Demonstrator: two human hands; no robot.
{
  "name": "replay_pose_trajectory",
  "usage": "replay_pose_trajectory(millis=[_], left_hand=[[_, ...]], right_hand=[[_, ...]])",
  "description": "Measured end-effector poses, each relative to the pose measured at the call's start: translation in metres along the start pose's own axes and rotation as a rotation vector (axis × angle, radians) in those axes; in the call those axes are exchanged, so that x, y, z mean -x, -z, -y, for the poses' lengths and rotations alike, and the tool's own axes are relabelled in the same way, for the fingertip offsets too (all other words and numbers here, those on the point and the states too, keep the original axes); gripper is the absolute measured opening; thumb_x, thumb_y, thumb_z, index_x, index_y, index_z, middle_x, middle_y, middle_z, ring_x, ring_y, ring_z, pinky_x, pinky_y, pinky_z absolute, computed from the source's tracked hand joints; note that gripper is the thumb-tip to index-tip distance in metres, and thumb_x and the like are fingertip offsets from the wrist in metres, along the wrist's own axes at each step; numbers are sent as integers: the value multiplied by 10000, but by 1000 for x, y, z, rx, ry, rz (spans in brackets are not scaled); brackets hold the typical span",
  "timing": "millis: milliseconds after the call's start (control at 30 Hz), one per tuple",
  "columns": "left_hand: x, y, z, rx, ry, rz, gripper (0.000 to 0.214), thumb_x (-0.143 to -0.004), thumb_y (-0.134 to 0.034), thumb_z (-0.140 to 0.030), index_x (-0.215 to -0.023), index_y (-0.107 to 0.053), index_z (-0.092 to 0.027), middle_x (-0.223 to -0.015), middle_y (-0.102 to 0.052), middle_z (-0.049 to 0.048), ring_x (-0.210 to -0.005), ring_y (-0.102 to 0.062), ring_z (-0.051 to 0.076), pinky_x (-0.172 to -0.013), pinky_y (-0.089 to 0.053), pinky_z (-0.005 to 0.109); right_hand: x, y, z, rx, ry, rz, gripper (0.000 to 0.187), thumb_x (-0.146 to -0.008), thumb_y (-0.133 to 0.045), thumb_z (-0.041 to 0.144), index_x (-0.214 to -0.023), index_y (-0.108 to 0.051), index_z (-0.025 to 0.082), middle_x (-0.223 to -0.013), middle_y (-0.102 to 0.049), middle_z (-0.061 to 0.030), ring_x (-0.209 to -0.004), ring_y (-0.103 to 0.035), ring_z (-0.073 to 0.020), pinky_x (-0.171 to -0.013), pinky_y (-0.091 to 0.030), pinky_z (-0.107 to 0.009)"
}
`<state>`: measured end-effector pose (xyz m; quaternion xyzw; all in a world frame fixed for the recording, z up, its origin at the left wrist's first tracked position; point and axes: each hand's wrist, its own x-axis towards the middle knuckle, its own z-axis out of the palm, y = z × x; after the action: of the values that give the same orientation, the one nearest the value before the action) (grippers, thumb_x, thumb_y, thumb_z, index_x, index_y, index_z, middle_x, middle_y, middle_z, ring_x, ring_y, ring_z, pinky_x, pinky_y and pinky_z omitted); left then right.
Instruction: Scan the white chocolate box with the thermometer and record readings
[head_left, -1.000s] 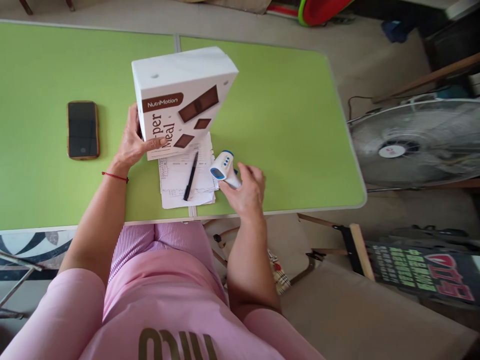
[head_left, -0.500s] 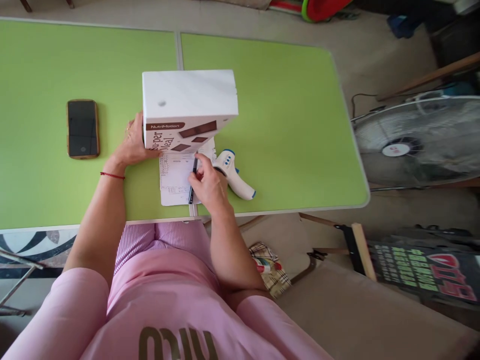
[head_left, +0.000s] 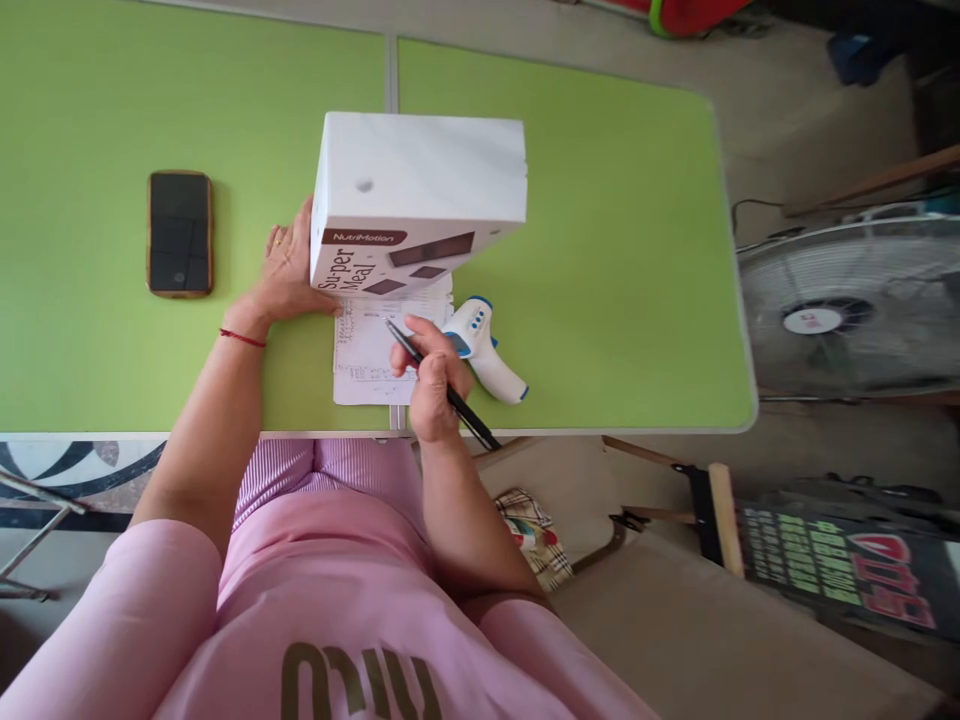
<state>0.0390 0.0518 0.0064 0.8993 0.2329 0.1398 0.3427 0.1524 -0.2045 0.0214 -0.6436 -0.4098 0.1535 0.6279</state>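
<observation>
A white NutriMotion box [head_left: 424, 168] with brown print stands over the far part of a handwritten paper [head_left: 364, 355]. My left hand [head_left: 289, 265] is closed on the box's left side, its thumb by the lower front corner; some of its fingers are hidden. My right hand [head_left: 433, 385] holds a black pen [head_left: 471, 420] slantwise above the paper, one end pointing up and left, the other past the wrist toward the table's near edge. Just right of that hand lies a white and blue infrared thermometer [head_left: 491, 360], its head partly behind my fingers.
A phone [head_left: 180, 233] in a brown case lies to the left on the green table [head_left: 600, 250]. Off the table's right end stands a large fan [head_left: 814, 318]. A folding chair [head_left: 652, 590] with a checked cloth is at the lower right.
My right hand has turned and lifted, so the pen, upright in view over the paper before, now slants across the palm. My left hand stays on the box. The camera view has shifted slightly.
</observation>
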Motion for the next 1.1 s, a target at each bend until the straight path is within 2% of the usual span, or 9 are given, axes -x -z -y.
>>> replay_pose_trajectory(millis=[100,200,300,533,900,1100], left_hand=[[0,-2,2,-34,40,4,1340,-563,-926,-789,-1731,-433,-358,-1731,-548,102,-1709,-305,563,-1417,-203,773],[0,-5,7,-54,51,7,1383,-541,-958,-749,-1744,-398,-356,-1738,-536,117,-1708,-306,573,-1421,-203,763],[-1,-8,9,-43,41,-14,1412,-516,-983,-701,-1746,-383,-359,-1745,-530,118,-1705,-316,569,-1433,-192,751],[-2,-8,6,-21,46,-28,1371,-524,-976,-699,-1728,-409,-368,-1722,-556,110,-1706,-325,555,-1442,-172,756],[-1,-7,12,-25,29,-41,1324,-512,-988,-676,-1689,-459,-379,-1749,-531,83,-1691,-360,541,-1452,-188,725],[0,-7,14,-4,23,-26,1357,-522,-932,-770,-1718,-429,-372,-1723,-563,65,-1716,-305,524,-1447,-172,731]], right_hand=[[-2,-15,0,26,-44,74,482,-1061,-543,664,-1102,-793,254,-807,-689,-21,-699,-632,-185,-664,-571,-353],[1,-26,-8,92,-66,63,315,-996,-653,527,-1013,-779,239,-728,-679,22,-583,-555,-140,-571,-509,-293],[5,-32,-16,152,-65,13,226,-954,-677,452,-963,-733,233,-681,-654,44,-530,-498,-120,-537,-474,-269],[4,-34,-23,227,-29,30,196,-952,-620,417,-883,-689,247,-650,-617,43,-553,-539,-139,-565,-506,-273],[7,-36,-29,290,-41,93,136,-950,-631,378,-933,-693,258,-693,-661,33,-609,-620,-162,-660,-566,-290],[6,-36,-29,331,-58,87,128,-927,-634,375,-912,-690,261,-705,-683,25,-631,-635,-172,-676,-565,-295]])
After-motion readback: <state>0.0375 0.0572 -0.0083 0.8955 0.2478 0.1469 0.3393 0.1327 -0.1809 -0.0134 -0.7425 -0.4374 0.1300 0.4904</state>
